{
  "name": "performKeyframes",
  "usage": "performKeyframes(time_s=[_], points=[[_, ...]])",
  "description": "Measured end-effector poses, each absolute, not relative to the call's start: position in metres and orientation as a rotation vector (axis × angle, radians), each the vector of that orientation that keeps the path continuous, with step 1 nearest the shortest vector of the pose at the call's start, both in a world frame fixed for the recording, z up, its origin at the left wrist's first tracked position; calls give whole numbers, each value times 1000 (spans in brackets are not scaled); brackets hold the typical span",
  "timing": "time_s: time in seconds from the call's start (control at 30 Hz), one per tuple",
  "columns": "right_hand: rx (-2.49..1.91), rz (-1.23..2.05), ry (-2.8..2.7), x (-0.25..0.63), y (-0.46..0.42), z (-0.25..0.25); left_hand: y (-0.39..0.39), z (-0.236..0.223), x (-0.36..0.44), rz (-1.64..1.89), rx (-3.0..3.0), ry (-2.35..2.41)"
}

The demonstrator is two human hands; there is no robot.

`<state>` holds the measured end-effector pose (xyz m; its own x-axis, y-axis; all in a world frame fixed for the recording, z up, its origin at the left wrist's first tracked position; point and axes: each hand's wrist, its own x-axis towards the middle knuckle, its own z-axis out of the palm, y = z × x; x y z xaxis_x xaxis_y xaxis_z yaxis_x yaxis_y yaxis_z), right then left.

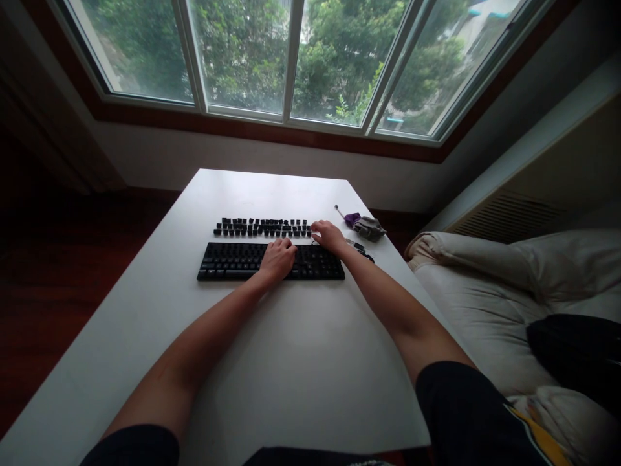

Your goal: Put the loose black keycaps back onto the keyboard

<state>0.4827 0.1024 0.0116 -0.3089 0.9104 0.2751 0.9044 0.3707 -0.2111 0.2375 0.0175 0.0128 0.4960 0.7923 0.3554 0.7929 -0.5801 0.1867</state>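
a black keyboard (233,260) lies flat on the white desk (310,349), its long side running across in front of the person. just beyond its far edge, loose black keycaps (250,230) stand in rows roughly parallel to it, with bits of white desk showing between many of them.

the left hand (279,259) is over the keyboard, right of its middle, back of the hand up and fingers bent down toward the keys. whether those fingers grasp anything or only press or rest there, i cannot tell. the right hand (328,237) reaches over the far right part of the keyboard, its fingers at the right end of the keycap rows. the fingertips are too small to make out, so i cannot tell whether they pinch a keycap or are free.

to the right of the right wrist, some small dark pieces (359,246) lie on the desk, partly hidden by the forearm. beyond them, near the desk's right edge, sits a crumpled grey cloth (369,228), with a purple item (352,220) against its left side and a thin stick (340,211) pointing away from it.

both forearms are bare below dark sleeves (451,408). a pale sofa (485,298) stands to the right with a dark item (577,353) on it. past the desk, a wide window (286,121) shows green trees (339,52), and reddish-brown floor (58,278) shows at the left.
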Motion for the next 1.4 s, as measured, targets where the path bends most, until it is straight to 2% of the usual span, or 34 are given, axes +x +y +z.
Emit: performKeyframes(time_s=[0.57,0.8,0.9,1.13,1.4], points=[[-1664,72,-2319,474,117,8,16,14,238,-645,-2715,-1443],[-1504,55,-2265,474,95,17,17,12,238,-666,-2706,-1419],[-1388,152,-2276,473,82,26,17,13,238,-658,-2716,-1433],[-1260,647,-2453,472,58,44,17,13,238,-642,-2712,-1433],[-1271,587,-2599,466,53,46,17,11,237,-637,-2704,-1423]])
